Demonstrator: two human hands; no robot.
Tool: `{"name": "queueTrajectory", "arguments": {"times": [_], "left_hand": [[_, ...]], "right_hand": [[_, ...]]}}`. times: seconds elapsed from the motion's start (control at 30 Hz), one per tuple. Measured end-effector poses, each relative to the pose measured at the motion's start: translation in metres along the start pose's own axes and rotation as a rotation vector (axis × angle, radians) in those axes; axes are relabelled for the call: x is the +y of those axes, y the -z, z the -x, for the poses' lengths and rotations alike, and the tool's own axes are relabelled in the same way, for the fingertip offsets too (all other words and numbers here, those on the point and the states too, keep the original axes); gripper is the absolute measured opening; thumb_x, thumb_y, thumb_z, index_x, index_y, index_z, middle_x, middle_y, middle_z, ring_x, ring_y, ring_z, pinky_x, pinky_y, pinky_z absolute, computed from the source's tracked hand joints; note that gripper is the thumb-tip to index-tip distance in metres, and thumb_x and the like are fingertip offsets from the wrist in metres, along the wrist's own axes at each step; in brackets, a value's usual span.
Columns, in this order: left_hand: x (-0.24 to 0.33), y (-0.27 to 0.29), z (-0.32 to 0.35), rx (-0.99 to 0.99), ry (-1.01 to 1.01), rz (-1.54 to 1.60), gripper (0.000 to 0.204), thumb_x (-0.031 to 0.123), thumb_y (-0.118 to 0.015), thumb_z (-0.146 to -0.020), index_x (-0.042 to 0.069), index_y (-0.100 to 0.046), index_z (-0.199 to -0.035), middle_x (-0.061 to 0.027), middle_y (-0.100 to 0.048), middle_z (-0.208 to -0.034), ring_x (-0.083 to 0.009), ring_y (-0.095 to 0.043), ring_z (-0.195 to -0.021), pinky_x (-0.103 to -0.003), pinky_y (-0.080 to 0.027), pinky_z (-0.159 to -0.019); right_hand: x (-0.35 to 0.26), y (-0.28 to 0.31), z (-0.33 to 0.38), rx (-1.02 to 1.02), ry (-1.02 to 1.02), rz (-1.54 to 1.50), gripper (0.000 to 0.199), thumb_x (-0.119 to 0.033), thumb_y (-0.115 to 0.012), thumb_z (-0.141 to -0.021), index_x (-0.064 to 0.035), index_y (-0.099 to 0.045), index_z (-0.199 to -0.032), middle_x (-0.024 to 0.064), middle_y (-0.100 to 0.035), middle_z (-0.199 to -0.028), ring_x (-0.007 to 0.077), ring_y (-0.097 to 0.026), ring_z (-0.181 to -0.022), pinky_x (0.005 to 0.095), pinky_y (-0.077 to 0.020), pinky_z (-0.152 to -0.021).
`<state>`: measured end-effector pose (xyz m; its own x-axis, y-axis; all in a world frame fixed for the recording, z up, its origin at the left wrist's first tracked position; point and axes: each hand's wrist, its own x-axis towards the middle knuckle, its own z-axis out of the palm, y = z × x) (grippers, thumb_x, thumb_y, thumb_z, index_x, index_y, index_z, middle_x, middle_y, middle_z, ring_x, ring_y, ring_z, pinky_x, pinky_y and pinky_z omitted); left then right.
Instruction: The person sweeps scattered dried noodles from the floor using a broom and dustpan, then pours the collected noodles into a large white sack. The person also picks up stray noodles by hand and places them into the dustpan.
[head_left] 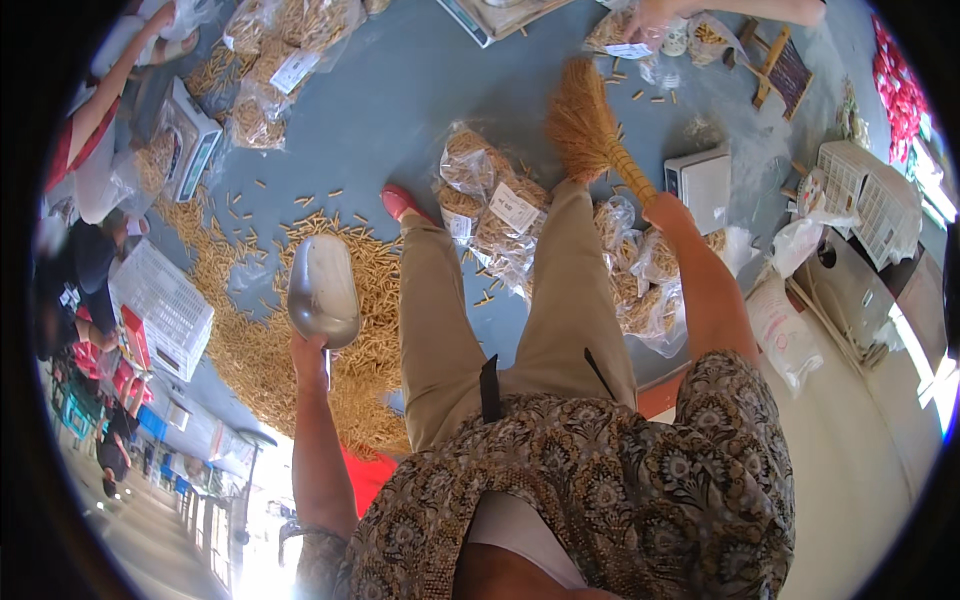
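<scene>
My left hand [310, 352] is closed round the handle of a metal scoop [325, 285], held over a wide heap of short tan sticks [250, 350] on the floor. The scoop's bowl points away from me and looks bare inside. With my right hand [668, 212] I grip the bound handle of a straw hand broom [590, 125]; its bristles fan out ahead of my right knee. Clear plastic bags [495, 195] filled with the same sticks lie between my feet, and more filled bags [645, 275] sit beside my right leg.
White scales stand at right [700, 185] and at left [188, 140]. White plastic crates [165, 310] are at far left; others [870, 190] at right. A co-worker's arm [125, 80] reaches in at upper left, another's hand [655, 15] at the top. Sticks lie scattered across the grey floor [375, 110].
</scene>
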<state>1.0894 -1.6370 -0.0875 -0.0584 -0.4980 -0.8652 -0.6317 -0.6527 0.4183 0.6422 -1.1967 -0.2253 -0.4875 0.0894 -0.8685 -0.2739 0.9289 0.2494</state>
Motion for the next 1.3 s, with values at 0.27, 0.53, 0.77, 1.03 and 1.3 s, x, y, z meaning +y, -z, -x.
{"name": "queueTrajectory", "arguments": {"times": [0.27, 0.53, 0.77, 1.03, 1.3], "left_hand": [[0.033, -0.052, 0.019, -0.075, -0.083, -0.053, 0.041, 0.001, -0.043, -0.064, 0.003, -0.044, -0.104, -0.0079, -0.051, -0.074, -0.0137, -0.046, -0.048, -0.025, -0.035, -0.037], [0.073, -0.102, 0.053, -0.146, -0.141, -0.108, 0.047, 0.002, -0.043, -0.061, 0.003, -0.044, -0.108, -0.0070, -0.052, -0.078, -0.0132, -0.048, -0.053, -0.024, -0.037, -0.039], [0.108, -0.190, 0.092, -0.178, -0.188, -0.359, 0.046, -0.003, -0.041, -0.062, 0.004, -0.044, -0.107, -0.0077, -0.052, -0.076, -0.0141, -0.048, -0.049, -0.025, -0.036, -0.038], [0.150, -0.300, 0.186, -0.271, -0.307, -0.482, 0.041, -0.002, -0.042, -0.064, 0.002, -0.044, -0.105, -0.0091, -0.053, -0.072, -0.0154, -0.049, -0.046, -0.026, -0.038, -0.036], [0.194, -0.402, 0.255, -0.404, -0.377, -0.628, 0.045, -0.003, -0.043, -0.063, 0.003, -0.043, -0.107, -0.0097, -0.054, -0.071, -0.0169, -0.050, -0.046, -0.027, -0.037, -0.037]], "right_hand": [[-0.035, -0.011, 0.079, 0.050, 0.141, -0.074, 0.036, -0.025, -0.050, -0.076, -0.0057, -0.048, -0.107, 0.0208, -0.060, -0.093, 0.0355, -0.058, -0.090, 0.0443, -0.0463, -0.074], [0.025, 0.015, 0.037, 0.066, 0.045, -0.163, 0.027, -0.020, -0.048, -0.077, -0.0056, -0.058, -0.098, 0.0194, -0.059, -0.099, 0.0321, -0.057, -0.094, 0.0420, -0.0463, -0.078], [0.132, 0.024, 0.052, 0.113, -0.070, -0.322, 0.028, -0.019, -0.049, -0.075, -0.0033, -0.056, -0.098, 0.0172, -0.061, -0.097, 0.0320, -0.059, -0.092, 0.0406, -0.0473, -0.076], [0.209, 0.001, 0.110, 0.085, 0.078, -0.495, 0.031, -0.022, -0.052, -0.073, -0.0040, -0.053, -0.098, 0.0157, -0.061, -0.093, 0.0317, -0.059, -0.088, 0.0425, -0.0474, -0.074], [0.296, -0.023, 0.146, -0.030, -0.051, -0.789, 0.041, -0.031, -0.063, -0.065, -0.0001, -0.060, -0.091, 0.0190, -0.061, -0.093, 0.0331, -0.059, -0.086, 0.0405, -0.0469, -0.073]]}}
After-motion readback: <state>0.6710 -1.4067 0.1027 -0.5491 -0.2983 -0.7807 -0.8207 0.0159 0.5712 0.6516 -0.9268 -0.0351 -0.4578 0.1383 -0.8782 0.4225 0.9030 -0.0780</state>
